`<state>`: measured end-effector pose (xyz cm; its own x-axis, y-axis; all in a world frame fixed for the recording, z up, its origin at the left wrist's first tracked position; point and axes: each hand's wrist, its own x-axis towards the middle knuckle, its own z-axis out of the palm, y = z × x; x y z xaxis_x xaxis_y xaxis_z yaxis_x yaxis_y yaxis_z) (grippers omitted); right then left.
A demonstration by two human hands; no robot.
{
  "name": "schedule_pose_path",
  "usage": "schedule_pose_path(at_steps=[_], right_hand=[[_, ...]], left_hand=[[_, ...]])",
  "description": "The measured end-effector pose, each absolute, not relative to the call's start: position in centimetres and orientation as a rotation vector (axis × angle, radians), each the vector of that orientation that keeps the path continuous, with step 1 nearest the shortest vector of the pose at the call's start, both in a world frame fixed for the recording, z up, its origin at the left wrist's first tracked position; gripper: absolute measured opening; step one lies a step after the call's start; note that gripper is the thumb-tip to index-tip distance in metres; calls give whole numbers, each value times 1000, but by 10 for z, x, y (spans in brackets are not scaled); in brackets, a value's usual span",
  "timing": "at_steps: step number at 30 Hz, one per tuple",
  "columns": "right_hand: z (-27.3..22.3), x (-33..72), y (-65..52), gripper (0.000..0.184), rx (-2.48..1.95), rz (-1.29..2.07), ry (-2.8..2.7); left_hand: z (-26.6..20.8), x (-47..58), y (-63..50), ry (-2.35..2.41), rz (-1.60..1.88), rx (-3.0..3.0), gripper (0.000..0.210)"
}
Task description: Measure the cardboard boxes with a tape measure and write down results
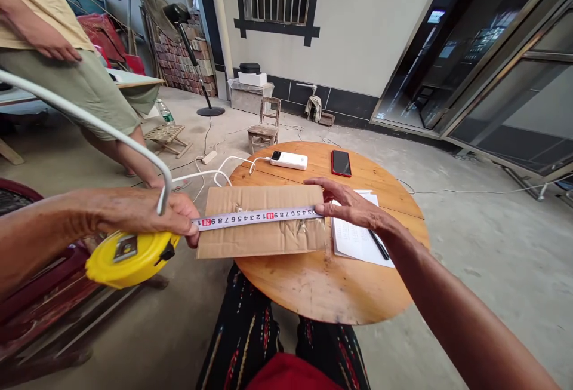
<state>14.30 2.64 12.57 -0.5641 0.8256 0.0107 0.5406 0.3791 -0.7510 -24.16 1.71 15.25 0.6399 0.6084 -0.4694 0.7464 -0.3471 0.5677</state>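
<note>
A brown cardboard box (264, 243) lies over the left part of the round wooden table. The pulled-out blade of a yellow tape measure (129, 261) runs along its top, from one end to the other. My left hand (172, 214) is closed on the blade at the box's left end, with the yellow case just below my wrist. At the right end, my right hand (347, 202) presses the blade's end to the box with the thumb, its fingers curled at the far edge. A white cable (163, 178) passes close by my left hand.
On the round table (313, 294) are a white power bank (289, 160), a red-edged phone (341, 163), and paper sheets (358, 238) with a black pen (378, 245). A person (67, 61) stands at the left. Beyond are a small wooden chair (265, 124) and a standing fan (190, 49).
</note>
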Motion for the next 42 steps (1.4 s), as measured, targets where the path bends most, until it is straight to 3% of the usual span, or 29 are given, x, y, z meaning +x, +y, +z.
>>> schedule_pose_path(at_steps=[9,28,33,42], right_hand=[[117,143,32,60,-1198,945,-2259],[109,144,45,58,-1227,1102,-2163],[98,145,52,51,-1227,991,-2089],[98,143,65,57,-1237,876,-2144]], left_hand=[[156,-235,25,1138,-161,1683,19],[151,-239,52,1044,-104,1553,21],[145,-242,57,1061,-42,1551,24],[143,-261,42,1184,130,1508,29]])
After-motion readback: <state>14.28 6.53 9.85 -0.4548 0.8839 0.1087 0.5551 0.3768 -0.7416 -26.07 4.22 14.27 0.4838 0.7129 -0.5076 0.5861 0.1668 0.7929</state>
